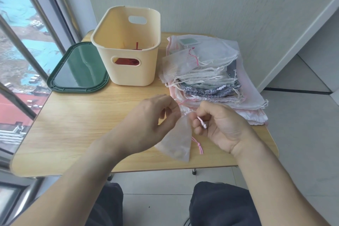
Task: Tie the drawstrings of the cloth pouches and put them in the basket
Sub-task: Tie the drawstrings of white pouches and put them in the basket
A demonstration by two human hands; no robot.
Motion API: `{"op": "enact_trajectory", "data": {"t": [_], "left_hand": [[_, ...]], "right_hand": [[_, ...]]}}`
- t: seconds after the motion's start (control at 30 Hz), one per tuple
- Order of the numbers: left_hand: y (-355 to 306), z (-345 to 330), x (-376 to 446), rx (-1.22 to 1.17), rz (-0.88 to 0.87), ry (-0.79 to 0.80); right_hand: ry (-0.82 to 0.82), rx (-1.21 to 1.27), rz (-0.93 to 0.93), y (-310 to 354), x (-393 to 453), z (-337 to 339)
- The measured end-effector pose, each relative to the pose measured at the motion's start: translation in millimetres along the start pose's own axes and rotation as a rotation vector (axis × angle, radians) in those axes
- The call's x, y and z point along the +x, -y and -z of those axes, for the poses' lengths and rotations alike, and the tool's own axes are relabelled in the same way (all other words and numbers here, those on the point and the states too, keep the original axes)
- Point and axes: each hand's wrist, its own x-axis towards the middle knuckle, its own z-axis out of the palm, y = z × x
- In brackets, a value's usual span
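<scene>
Both hands pinched the pink drawstring (183, 105) of a sheer pouch (177, 141) hanging mouth-up between them, left hand (146, 124) and right hand (220, 124) on either side, with the basket (126, 71) beyond the left hand on the desk (73, 124).

I note the basket (128, 46) at the counter's (73, 130) far side, with a lid (78, 69) flat on the counter just to its left. A pouch stack (207, 77) lies right of the basket. One pouch (178, 143) sits nearer me, in front of the stack, between both hands.
</scene>
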Motion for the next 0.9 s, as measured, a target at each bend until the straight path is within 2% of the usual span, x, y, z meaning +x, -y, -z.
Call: {"op": "enact_trajectory", "data": {"t": [0.17,0.33,0.5,0.67,0.77,0.9], "left_hand": [[2,1,-1,0.000,0.018,-0.020],[6,-2,-1,0.039,0.100,-0.112],[-5,-11,2,-0.173,0.158,-0.102],[-6,-16,4,-0.204,0.211,-0.118],[-4,-18,5,-0.243,0.249,-0.070],[-3,-18,7,-0.295,0.308,0.102]], "right_hand": [[0.031,-0.176,0.093,0,-3,4],[0.057,-0.382,0.299,0,-4,10],[0.113,-0.394,0.370,-4,-3,9],[0.048,-0.372,0.442,-4,2,10],[-0.001,-0.405,0.543,-6,3,12],[-0.084,-0.395,0.630,-8,4,10]]}}
